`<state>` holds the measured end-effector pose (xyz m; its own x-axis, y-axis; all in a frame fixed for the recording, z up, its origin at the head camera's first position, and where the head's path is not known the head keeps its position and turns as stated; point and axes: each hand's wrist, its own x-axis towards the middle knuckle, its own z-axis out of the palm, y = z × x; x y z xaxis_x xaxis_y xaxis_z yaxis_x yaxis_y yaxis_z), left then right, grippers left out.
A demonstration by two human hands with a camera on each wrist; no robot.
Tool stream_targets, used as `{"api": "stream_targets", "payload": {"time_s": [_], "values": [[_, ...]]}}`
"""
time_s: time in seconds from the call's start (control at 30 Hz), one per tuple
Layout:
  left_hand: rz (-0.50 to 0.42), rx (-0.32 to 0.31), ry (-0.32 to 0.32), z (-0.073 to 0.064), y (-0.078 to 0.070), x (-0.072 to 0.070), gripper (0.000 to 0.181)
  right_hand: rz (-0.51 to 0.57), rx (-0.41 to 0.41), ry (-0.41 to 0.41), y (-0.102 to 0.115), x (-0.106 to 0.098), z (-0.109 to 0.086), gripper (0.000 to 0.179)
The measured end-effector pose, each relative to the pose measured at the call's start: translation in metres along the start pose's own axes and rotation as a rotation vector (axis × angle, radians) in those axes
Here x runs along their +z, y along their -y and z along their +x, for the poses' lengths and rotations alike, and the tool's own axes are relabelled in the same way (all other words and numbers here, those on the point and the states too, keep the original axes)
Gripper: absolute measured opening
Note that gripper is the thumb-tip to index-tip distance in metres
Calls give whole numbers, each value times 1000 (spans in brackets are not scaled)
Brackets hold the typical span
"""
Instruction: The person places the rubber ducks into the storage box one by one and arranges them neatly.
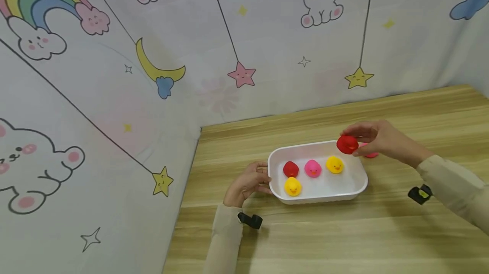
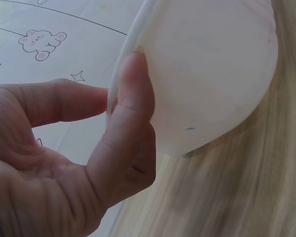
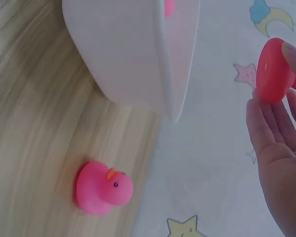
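A white plastic tub stands on the table, its left rim pinched between the thumb and fingers of my left hand; the left wrist view shows that hand close up. Above the tub's right end, my right hand holds a red rubber duck between thumb and fingertips. Inside the tub sit another red duck, a pink duck and two yellow ducks, one at the right and one at the front left. In the right wrist view the held red duck is tilted.
A second pink duck lies on the wooden table just right of the tub, partly hidden by my right hand in the head view. Printed cloth hangs behind and to the left of the table. Each wrist wears a black camera mount.
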<state>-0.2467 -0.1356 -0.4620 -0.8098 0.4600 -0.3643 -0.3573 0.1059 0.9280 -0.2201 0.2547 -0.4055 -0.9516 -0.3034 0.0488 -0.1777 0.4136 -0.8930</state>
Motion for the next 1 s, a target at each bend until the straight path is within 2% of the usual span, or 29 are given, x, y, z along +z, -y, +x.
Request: {"api": "stream_targets", "payload": {"time_s": [0.3,0.6,0.77,1.0], "values": [[13,-4,-7,-1,-1,-1,51,75,-33,139,12,23,20,57],[25,-11,-20,0,-1,-1,51,58,-58,249,17,46,36,59],[20,-17,-29,0,-1,-1,50,14,-86,312,17,58,41,56],[9,-18,-25,-1,-1,-1,49,-129,-125,363,10,74,38,42]]}}
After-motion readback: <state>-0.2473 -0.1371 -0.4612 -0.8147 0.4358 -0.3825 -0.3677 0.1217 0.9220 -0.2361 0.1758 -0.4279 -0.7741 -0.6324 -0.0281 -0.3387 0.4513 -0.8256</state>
